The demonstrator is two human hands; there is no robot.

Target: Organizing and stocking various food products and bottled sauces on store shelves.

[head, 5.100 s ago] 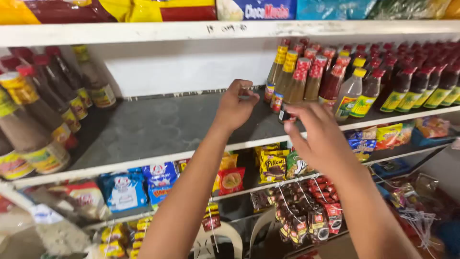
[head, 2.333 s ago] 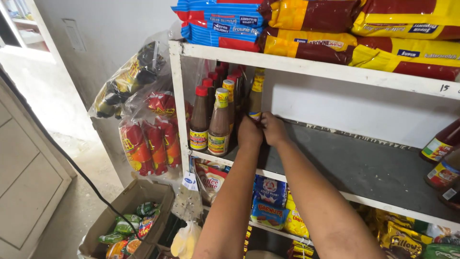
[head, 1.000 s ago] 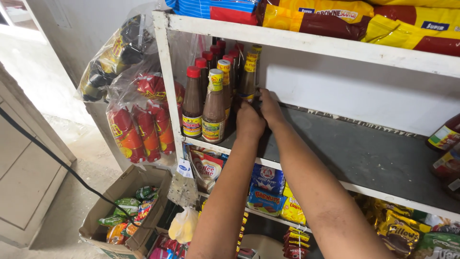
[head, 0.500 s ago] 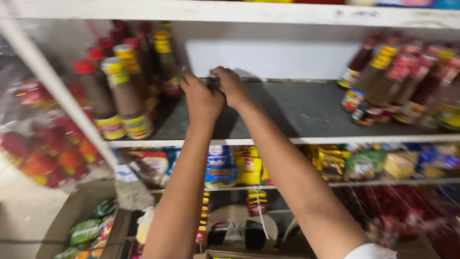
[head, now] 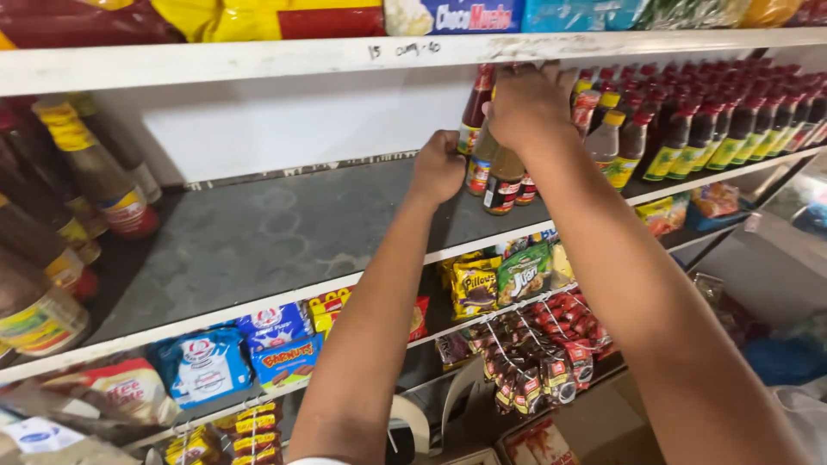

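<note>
Bottles [head: 502, 185] of brown sauce, at the front of the middle shelf, right of centre, are where both hands are now found.

- Far left: a left cluster [head: 103, 185] of yellow-capped bottles is seen standing untouched. Half a second ago both hands were set beside it; they have since been carried to the right.
- Centre: a wide stretch of grey shelf [head: 258, 232] is left bare between the two groups (ring marks can be made out on it).
- Left hand [head: 438, 168]: held low at the shelf front, fingers curled into a loose fist, knuckles just beside the nearest bottle. Whether anything is pinched inside cannot be told.
- Right hand [head: 527, 105]: laid over the bottle tops from above, fingers pressed together and bent down behind the necks. The fingertips are hidden, so a closed grip cannot be confirmed.
- Red-capped bottle [head: 475, 112]: stood just behind, between the two hands.
- Right: a long row [head: 732, 129] of red-capped bottles is packed back along the shelf.
- Below: snack packets [head: 500, 275] are hung and stacked.

Judgement: attention has been shifted from the left group to the right group; no bottle is seen lifted yet.
</note>
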